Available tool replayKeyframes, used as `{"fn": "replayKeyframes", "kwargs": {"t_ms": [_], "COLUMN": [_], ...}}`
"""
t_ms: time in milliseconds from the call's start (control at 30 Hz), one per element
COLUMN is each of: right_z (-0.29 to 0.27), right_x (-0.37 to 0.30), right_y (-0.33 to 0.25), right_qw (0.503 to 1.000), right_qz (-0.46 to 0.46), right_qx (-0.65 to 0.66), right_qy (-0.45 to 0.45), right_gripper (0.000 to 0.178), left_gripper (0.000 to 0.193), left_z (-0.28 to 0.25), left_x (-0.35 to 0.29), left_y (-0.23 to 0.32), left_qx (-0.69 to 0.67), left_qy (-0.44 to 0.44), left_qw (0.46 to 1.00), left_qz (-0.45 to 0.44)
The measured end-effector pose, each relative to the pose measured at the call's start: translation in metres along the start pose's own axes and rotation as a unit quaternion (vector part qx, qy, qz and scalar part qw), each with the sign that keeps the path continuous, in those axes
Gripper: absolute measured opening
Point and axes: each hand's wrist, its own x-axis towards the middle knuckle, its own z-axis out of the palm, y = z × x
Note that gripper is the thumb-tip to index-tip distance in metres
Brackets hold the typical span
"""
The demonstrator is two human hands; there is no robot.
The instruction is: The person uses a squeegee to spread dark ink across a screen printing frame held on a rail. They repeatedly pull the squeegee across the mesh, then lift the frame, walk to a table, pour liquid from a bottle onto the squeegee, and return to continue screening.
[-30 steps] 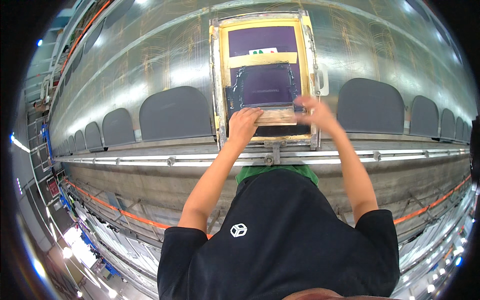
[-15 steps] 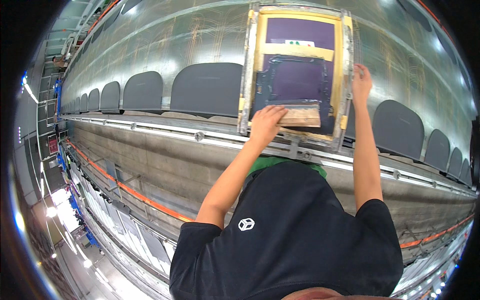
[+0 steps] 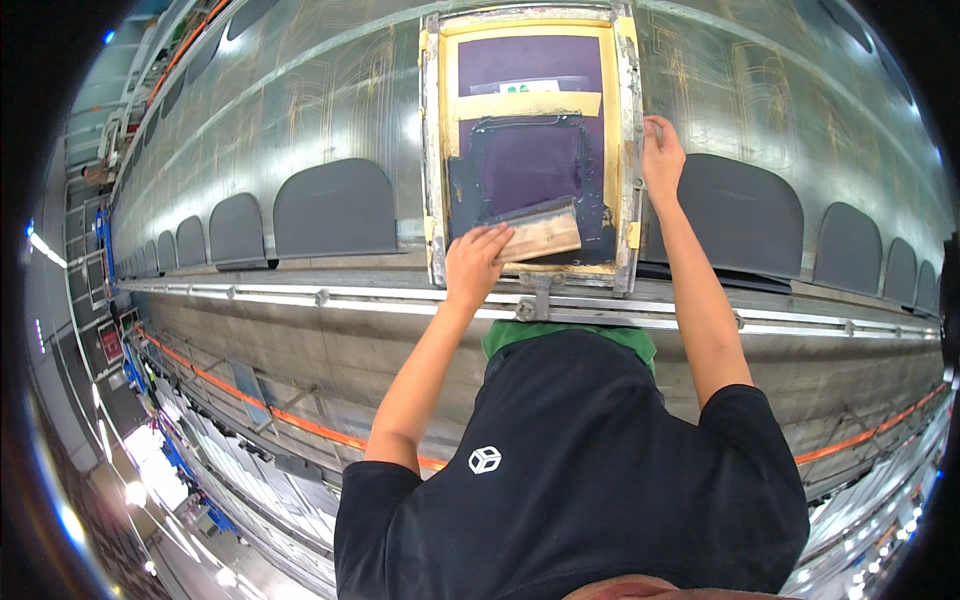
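A screen-printing frame [image 3: 632, 150] with yellowed inner edges and a purple mesh [image 3: 530, 165] lies on the long metal table in front of me. Dark ink covers the mesh's lower part. My left hand [image 3: 478, 262] grips the left end of a wooden-handled squeegee [image 3: 545, 237], which lies slanted at the frame's near end, its right end higher. On the frame's right side rail rests my right hand [image 3: 663, 160], fingers curled at the outer edge; the fingertips are partly hidden.
Dark grey rounded panels [image 3: 335, 212] lie in a row along the table on both sides of the frame, with one panel [image 3: 735, 215] close by its right. A metal rail [image 3: 390, 302] runs along the near edge. Orange strips [image 3: 290, 420] line the structure behind me.
In the picture, the frame and both hands have shifted left, and the panels beside the frame sit differently. The squeegee has turned from nearly level to slanted, still in my left hand.
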Motion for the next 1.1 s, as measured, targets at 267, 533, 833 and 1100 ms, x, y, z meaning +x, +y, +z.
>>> {"fn": "replayKeyframes", "kwargs": {"t_ms": [267,533,833,1100], "right_z": [-0.004,-0.02,0.011,0.011], "right_x": [0.004,-0.006,-0.101,-0.073], "right_y": [0.011,-0.085,-0.044,-0.076], "right_qw": [0.996,0.911,0.883,0.872], "right_qz": [-0.007,-0.256,-0.278,-0.293], "right_qx": [-0.091,-0.257,-0.239,-0.32], "right_qy": [0.003,-0.198,-0.291,-0.226], "right_gripper": [0.027,0.05,0.055,0.051], "left_gripper": [0.063,0.037,0.037,0.038], "left_z": [-0.009,-0.022,-0.004,-0.009], "left_x": [-0.021,0.138,0.1,0.132], "left_y": [-0.003,-0.038,-0.03,-0.039], "left_qx": [-0.018,-0.068,-0.04,-0.061], "left_qy": [-0.059,-0.035,-0.048,-0.014], "left_qw": [0.994,0.997,0.997,0.997], "left_qz": [0.093,0.022,0.038,0.042]}}
